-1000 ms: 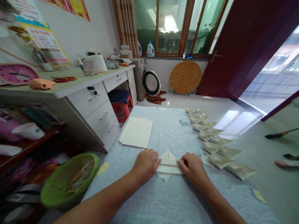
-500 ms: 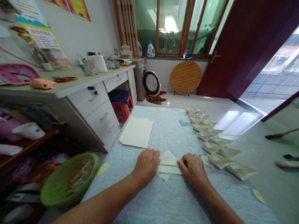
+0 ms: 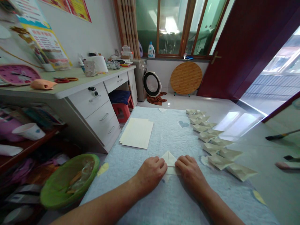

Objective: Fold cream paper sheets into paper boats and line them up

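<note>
A cream sheet of paper (image 3: 168, 159), folded to a point at the top with a flat strip along its lower edge, lies on the blue quilted cloth (image 3: 161, 203). My left hand (image 3: 153, 170) is closed over its left side, fingers curled onto the lower strip. On the opposite side my right hand (image 3: 189, 170) grips the paper the same way, thumb hidden. Both hands cover the strip's ends, so only its middle shows. Several folded paper boats (image 3: 220, 161) stand in two rows along the cloth's right edge.
A stack of flat cream paper sheets (image 3: 138, 132) lies at the upper left of the cloth. Beyond the left edge stands a green basket (image 3: 91, 175). A white desk (image 3: 79, 100) runs along the left wall, and a red stool (image 3: 123, 109) is tucked beneath it.
My hands have moved inward over the paper's ends, hiding more of the lower strip. The left fingers have curled tighter. The boats and the stack stay where they were.
</note>
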The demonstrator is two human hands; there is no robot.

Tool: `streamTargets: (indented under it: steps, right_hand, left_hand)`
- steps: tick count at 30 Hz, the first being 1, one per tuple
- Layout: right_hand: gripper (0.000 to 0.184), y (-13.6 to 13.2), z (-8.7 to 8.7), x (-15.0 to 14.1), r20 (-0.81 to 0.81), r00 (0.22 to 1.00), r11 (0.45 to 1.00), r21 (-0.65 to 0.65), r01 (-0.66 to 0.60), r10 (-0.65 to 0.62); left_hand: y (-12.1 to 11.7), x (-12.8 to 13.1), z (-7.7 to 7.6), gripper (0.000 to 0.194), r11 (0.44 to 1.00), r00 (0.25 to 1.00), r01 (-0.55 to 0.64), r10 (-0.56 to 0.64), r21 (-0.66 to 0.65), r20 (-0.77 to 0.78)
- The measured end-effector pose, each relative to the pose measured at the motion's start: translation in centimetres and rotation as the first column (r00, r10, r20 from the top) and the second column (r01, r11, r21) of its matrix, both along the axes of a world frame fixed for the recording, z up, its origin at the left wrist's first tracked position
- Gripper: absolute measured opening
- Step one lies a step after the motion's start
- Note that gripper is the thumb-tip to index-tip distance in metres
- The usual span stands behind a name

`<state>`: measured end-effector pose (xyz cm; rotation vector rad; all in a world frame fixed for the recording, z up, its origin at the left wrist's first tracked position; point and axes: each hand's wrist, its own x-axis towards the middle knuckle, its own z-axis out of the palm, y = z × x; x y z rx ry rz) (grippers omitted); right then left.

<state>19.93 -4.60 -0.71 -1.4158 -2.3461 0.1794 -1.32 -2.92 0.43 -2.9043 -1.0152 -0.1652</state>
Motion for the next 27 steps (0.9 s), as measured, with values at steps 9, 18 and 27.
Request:
streamTargets:
  steps: [9, 18, 27]
  right_hand:
    - [0.016, -1.5, 1.9, -0.7, 0.061, 0.990, 0.990, -0.070, -0.122, 0.127]
    - [0.028, -1.8, 1.8, -1.1, 0.125, 0.987, 0.992, -0.084, -0.095, 0.105]
    - [0.023, -1.3, 2.7, -0.1, 0.121, 0.986, 0.984, -0.149, -0.094, 0.112]
  left_hand:
    - [-1.8, 0.2, -0.4, 0.039, 0.998, 0.998, -0.056, 0.056, 0.001, -0.043]
    - [-2.4, -1.4, 0.2, 0.038, 0.997, 0.989, -0.078, 0.075, -0.016, -0.130]
    - [-2.5, -2.9, 0.9, 0.033, 0.987, 0.975, -0.140, 0.122, -0.085, -0.187]
